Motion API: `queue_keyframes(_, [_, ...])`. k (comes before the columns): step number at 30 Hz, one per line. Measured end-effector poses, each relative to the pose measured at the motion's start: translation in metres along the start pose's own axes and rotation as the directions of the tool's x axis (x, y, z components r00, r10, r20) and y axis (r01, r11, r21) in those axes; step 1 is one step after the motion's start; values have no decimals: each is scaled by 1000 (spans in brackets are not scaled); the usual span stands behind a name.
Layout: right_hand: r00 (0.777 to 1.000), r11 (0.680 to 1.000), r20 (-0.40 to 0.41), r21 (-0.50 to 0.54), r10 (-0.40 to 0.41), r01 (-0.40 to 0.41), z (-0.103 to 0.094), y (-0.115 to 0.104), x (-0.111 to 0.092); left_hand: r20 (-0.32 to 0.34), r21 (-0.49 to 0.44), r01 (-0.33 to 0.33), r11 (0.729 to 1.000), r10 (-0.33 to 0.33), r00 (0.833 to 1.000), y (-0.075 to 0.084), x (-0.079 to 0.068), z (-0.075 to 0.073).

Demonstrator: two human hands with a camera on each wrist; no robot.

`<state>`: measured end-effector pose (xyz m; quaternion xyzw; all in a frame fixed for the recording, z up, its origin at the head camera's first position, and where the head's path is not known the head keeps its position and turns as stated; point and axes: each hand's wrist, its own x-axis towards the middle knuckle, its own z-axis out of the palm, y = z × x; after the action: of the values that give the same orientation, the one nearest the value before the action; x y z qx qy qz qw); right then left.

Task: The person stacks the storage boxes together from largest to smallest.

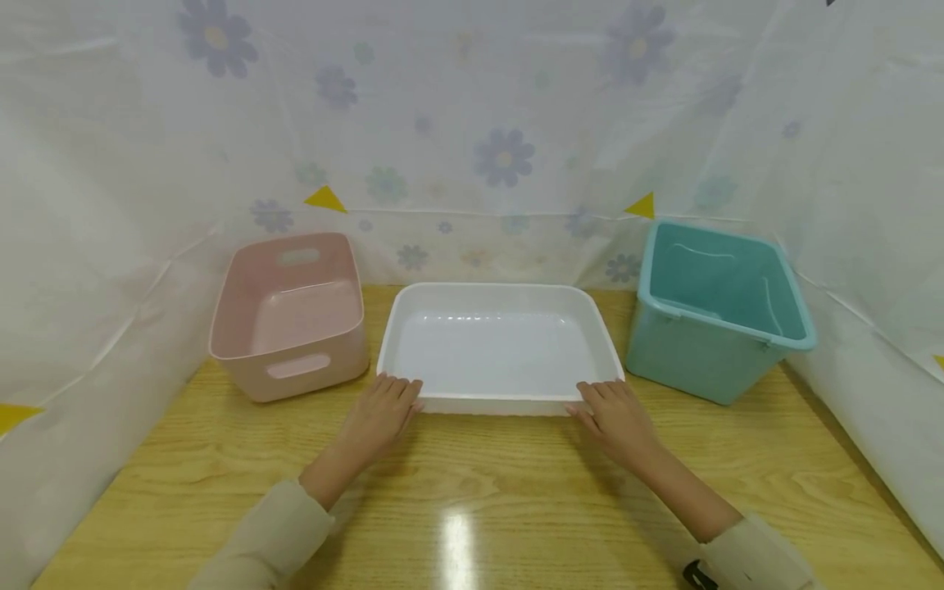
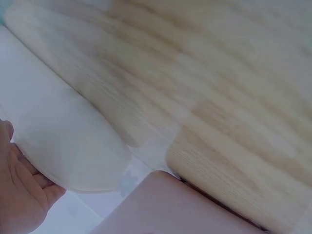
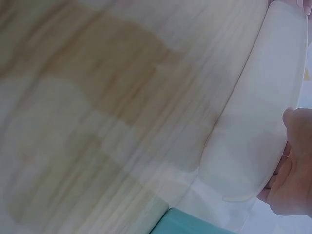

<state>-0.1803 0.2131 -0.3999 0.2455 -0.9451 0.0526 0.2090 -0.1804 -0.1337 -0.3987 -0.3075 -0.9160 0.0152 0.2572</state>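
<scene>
A shallow white rectangular tray (image 1: 496, 354) sits on the wooden table, its inside bare. My left hand (image 1: 379, 412) grips the near rim at the left corner, fingers over the edge and thumb on the outer front wall. At the right corner my right hand (image 1: 618, 416) holds the same rim in a like way. In the left wrist view, the left hand (image 2: 24, 190) is at the rim beside the tray's pale outer wall (image 2: 68, 126). The right wrist view has the right hand (image 3: 296, 163) on the tray's rim (image 3: 239, 129), fingertips partly hidden.
A pink basket (image 1: 293, 373) with handle slots stands left of the tray. To the right is a teal bin (image 1: 693, 352). Behind them hangs a flowered white sheet (image 1: 457, 123) with yellow triangles. The wooden table (image 1: 509, 508) runs toward me.
</scene>
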Motion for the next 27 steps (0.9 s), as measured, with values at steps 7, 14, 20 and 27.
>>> queue_keyframes(7, [1000, 1000, 4, -7, 3, -3, -2, -1, -1, 20, -18, 15, 1000, -15, 1000, 1, -1, 0])
queue_keyframes(14, [1000, 1000, -12, -13, -14, 14, -2, -1, -4, 12, -36, 11, 999, -11, 1000, 1, -4, -1])
queue_keyframes(20, [1000, 1000, -22, -6, -15, 14, -2, -2, -5, -19, -16, -12, 1000, 12, 1000, 1, -4, -1])
queue_keyframes(27, [1000, 1000, -5, -8, -3, 3, -4, -4, -6, -39, -12, -18, 1000, 18, 999, 2, -6, -2])
